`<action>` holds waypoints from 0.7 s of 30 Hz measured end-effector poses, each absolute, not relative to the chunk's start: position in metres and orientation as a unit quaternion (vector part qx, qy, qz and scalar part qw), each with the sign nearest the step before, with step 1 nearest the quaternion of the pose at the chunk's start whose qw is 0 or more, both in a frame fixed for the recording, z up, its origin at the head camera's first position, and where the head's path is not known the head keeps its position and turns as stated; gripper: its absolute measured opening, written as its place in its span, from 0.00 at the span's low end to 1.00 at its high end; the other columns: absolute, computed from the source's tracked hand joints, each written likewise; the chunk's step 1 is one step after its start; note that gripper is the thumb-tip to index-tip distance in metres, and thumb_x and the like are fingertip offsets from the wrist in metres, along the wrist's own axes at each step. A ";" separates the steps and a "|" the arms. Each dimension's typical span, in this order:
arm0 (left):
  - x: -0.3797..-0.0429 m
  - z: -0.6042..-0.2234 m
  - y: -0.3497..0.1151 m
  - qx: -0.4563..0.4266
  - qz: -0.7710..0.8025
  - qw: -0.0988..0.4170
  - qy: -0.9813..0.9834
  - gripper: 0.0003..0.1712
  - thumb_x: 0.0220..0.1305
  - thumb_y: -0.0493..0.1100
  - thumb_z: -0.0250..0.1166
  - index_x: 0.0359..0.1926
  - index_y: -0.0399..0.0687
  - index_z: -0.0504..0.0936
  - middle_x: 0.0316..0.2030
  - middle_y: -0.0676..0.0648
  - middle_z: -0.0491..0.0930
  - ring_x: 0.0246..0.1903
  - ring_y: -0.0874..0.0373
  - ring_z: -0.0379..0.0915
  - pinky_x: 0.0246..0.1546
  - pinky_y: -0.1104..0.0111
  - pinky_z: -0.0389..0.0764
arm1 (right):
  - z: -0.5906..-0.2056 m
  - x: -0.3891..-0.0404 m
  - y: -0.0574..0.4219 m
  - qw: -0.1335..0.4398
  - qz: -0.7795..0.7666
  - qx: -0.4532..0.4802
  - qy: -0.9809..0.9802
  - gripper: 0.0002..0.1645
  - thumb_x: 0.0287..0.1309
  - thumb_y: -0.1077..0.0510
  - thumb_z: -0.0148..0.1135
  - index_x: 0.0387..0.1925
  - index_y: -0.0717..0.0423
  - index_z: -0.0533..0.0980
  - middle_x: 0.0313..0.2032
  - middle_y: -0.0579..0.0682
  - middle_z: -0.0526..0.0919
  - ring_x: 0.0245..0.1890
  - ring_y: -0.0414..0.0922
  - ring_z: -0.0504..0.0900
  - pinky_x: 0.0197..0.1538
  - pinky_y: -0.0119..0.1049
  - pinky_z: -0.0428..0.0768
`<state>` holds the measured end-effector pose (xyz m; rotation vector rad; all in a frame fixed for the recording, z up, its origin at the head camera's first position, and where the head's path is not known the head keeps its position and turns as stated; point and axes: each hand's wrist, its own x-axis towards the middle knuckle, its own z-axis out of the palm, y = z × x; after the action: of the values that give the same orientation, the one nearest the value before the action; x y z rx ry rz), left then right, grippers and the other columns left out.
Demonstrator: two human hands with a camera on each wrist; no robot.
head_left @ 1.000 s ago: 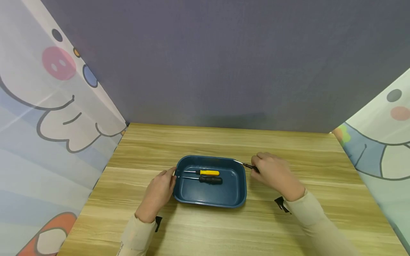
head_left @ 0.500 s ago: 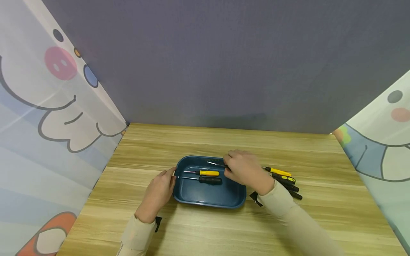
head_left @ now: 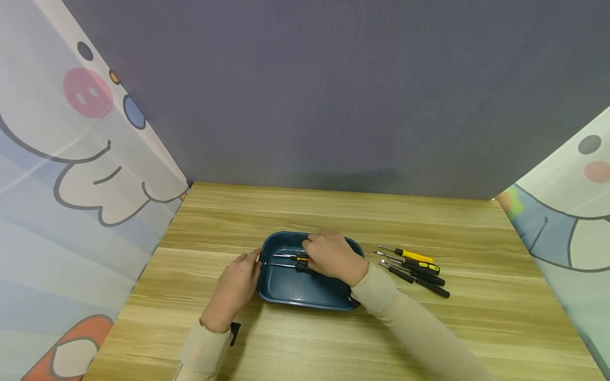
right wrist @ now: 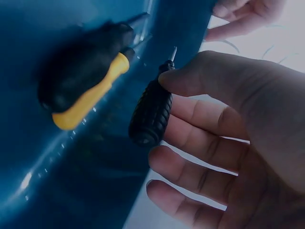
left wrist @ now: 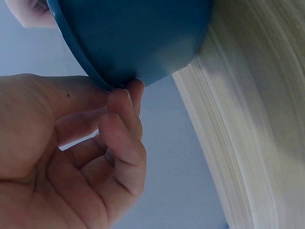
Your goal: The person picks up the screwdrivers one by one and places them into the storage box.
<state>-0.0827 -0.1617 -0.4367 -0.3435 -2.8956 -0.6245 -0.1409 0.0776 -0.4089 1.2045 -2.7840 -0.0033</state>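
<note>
A dark blue rectangular tray [head_left: 295, 291] sits on the wooden table. My left hand [head_left: 234, 288] pinches its left end, thumb and fingertips at the rim [left wrist: 78, 55] in the left wrist view. Over the tray's far side, my right hand [head_left: 335, 258] holds a screwdriver [right wrist: 151, 112] with a ribbed black handle between thumb and fingers. The head view hides that screwdriver behind the hand. Inside the tray lie a yellow-handled screwdriver [right wrist: 93, 98] and a black-handled screwdriver [right wrist: 76, 71], side by side, shafts towards the left end; the right hand partly covers their handles in the head view.
Right of the tray, several screwdrivers lie bunched on the table [head_left: 229, 211]: a yellow one [head_left: 413, 256], a black-and-yellow one [head_left: 424, 266] and black ones [head_left: 432, 288]. A grey panel [head_left: 305, 106] rises behind the table, with cartoon-printed sheets on both sides.
The right hand has carried the black screwdriver leftward from beyond the tray's right end to over its inside, uncovering the bunch on the table. My left hand has stayed at the rim.
</note>
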 end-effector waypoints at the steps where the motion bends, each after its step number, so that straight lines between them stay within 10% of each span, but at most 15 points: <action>1: -0.083 -0.437 -0.162 -0.115 -0.209 0.080 -0.968 0.18 0.67 0.33 0.65 0.57 0.34 0.80 0.32 0.41 0.80 0.27 0.48 0.79 0.26 0.56 0.81 | -0.410 -0.141 0.076 0.048 0.000 0.398 -0.916 0.07 0.56 0.54 0.72 0.32 0.51 0.82 0.29 0.45 0.79 0.26 0.43 0.75 0.29 0.37 0.77; 21: -0.083 -0.436 -0.162 -0.117 -0.206 0.082 -0.968 0.18 0.67 0.33 0.64 0.57 0.34 0.80 0.32 0.41 0.80 0.27 0.48 0.78 0.27 0.56 0.81 | -0.426 -0.144 0.069 0.035 -0.001 0.390 -0.920 0.06 0.59 0.55 0.70 0.38 0.52 0.85 0.31 0.47 0.80 0.30 0.44 0.80 0.31 0.36 0.80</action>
<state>-0.0834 -0.1615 -0.4360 -0.3488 -2.8930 -0.6156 -0.1444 0.0693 -0.4257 1.1980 -2.8293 -0.0024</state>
